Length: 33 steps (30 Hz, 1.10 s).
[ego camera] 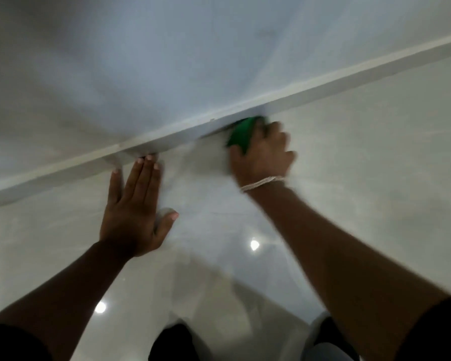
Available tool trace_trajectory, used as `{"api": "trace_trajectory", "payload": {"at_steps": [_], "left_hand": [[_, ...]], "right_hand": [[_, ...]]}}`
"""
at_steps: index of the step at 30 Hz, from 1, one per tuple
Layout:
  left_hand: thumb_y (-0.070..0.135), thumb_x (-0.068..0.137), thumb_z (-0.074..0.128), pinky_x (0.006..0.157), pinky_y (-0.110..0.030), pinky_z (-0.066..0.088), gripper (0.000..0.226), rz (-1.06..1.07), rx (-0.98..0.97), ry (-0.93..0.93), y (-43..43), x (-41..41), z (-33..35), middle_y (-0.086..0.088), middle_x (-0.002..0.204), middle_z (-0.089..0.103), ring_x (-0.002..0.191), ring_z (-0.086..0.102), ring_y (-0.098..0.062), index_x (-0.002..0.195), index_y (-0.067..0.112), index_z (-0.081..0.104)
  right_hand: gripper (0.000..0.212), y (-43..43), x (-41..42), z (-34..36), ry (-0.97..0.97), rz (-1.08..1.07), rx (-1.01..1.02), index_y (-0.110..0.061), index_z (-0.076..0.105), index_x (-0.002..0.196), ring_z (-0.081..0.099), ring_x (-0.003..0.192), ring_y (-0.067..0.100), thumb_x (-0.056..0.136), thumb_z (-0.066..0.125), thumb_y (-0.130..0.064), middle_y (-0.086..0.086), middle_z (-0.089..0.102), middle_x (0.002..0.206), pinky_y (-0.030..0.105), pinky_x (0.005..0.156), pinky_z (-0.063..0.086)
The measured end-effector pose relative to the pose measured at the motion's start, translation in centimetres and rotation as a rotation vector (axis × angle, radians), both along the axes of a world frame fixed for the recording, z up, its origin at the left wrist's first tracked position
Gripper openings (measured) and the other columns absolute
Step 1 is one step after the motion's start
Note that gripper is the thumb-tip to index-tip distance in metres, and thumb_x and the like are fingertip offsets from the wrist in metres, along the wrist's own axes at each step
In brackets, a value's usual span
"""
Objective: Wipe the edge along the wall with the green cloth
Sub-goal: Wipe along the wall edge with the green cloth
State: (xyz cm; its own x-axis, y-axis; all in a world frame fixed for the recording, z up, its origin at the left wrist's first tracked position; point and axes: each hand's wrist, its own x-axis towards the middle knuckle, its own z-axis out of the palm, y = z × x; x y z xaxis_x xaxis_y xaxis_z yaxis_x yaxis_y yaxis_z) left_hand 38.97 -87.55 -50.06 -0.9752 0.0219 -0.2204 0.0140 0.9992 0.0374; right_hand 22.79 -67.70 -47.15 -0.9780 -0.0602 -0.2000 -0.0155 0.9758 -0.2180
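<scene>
Both our hands down: right hand [262, 152] fingers clenched on bunched, blurred green cloth [241, 135] against the edge [151, 144]; left hand [134, 207] flat, fingers released

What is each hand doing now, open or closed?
Left hand: open, flat on the floor, holding nothing.
Right hand: closed on the green cloth at the skirting edge.

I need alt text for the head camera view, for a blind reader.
A right hand presses a green cloth against the white skirting edge where glossy floor meets wall. The left hand lies flat on the floor, fingertips at the edge.
</scene>
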Motion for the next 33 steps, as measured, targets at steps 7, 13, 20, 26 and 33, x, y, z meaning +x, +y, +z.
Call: {"api": "trace_trajectory", "payload": {"at_steps": [7,13,20,26,33], "left_hand": [[0.058,0.091,0.032,0.122,-0.064,0.017,0.088,-0.001,0.02,0.008,-0.1,0.0,0.0,-0.022,0.166,0.014,0.156,0.012,-0.034,0.156,0.0,0.015],[0.056,0.092,0.036,0.12,-0.067,0.018,0.088,-0.013,0.003,0.033,-0.1,-0.1,0.0,-0.024,0.165,0.016,0.155,0.015,-0.036,0.154,-0.002,0.017],[0.059,0.092,0.031,0.122,-0.065,0.017,0.088,-0.003,0.006,0.01,-0.1,-0.1,0.1,-0.023,0.165,0.016,0.155,0.013,-0.034,0.155,-0.001,0.016],[0.056,0.092,0.035,0.121,-0.066,0.016,0.087,-0.018,0.015,0.055,0.0,0.1,0.0,-0.024,0.165,0.018,0.155,0.016,-0.036,0.154,-0.002,0.018],[0.057,0.091,0.033,0.121,-0.066,0.017,0.088,-0.007,0.004,0.012,0.0,-0.1,0.1,-0.024,0.165,0.018,0.154,0.016,-0.036,0.154,-0.002,0.02]], "right_hand": [[0.065,-1.9,2.5,0.6,0.045,0.411,-0.011,-0.013,0.05,0.132,0.052,0.102,0.036,0.079,0.051,-0.05,0.016,0.053,0.12,0.048,0.079,0.039],[0.063,3.5,-2.0,0.5,0.037,0.153,0.077,-0.014,0.045,0.136,0.047,0.105,0.035,0.083,0.047,-0.049,0.016,0.05,0.117,0.047,0.08,0.038],[0.063,-2.1,2.4,0.3,0.011,0.331,-0.044,-0.014,0.047,0.134,0.049,0.104,0.034,0.082,0.051,-0.048,0.014,0.051,0.123,0.046,0.08,0.038],[0.066,6.0,-3.4,0.3,0.039,0.158,0.1,-0.02,0.039,0.139,0.044,0.114,0.036,0.083,0.041,-0.054,0.019,0.047,0.125,0.052,0.088,0.036],[0.066,6.9,-7.2,0.5,-0.056,-0.277,0.052,-0.012,0.036,0.14,0.041,0.122,0.038,0.086,0.045,-0.049,0.019,0.042,0.131,0.053,0.094,0.036]]}}
